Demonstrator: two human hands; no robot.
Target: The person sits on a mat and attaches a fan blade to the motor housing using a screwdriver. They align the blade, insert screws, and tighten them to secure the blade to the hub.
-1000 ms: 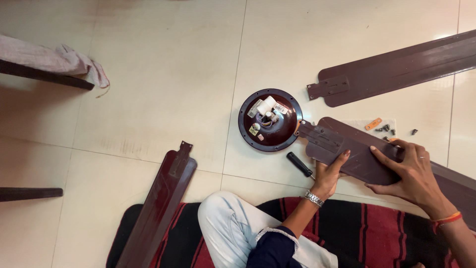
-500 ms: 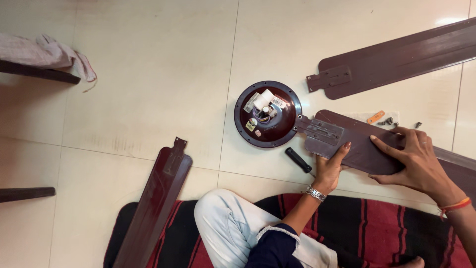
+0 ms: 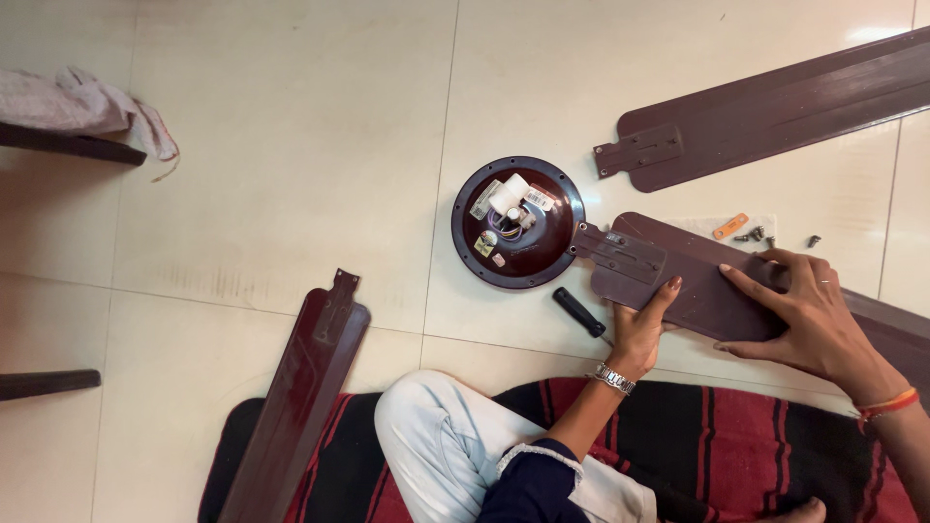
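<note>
Holding one of three fan blades (image 3: 712, 291) beside one motor hub (image 3: 518, 223)

Left wrist: metal watch (image 3: 612, 379), dark blue sleeve (image 3: 531, 476) (pale trim at cuff). Right wrist: orange thread band (image 3: 887, 404). Trousers (image 3: 436, 441): light blue.

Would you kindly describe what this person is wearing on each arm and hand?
The left hand has a silver metal watch at the wrist and a dark blue sleeve with pale trim. The right hand wears a finger ring and an orange-red wrist thread.
</note>
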